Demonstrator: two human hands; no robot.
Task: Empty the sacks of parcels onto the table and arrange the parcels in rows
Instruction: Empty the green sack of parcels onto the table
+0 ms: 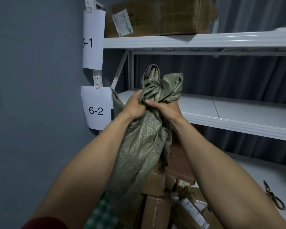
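1. A white shelf rack (205,39) fills the back. A big brown box (160,15) sits on its top board at 12 o'clock. Paper signs "6-1" (92,42) and "6-2" (97,109) hang at 10 o'clock. Scissors (273,195) lie at 4 o'clock
2. The green sack (144,142) hangs in the middle. The left hand (135,104) and the right hand (167,109) squeeze its bunched top, fingers curled tight, almost touching
3. Brown parcels (157,209) lie piled under the sack at 6 o'clock. I cannot tell what is inside the sack
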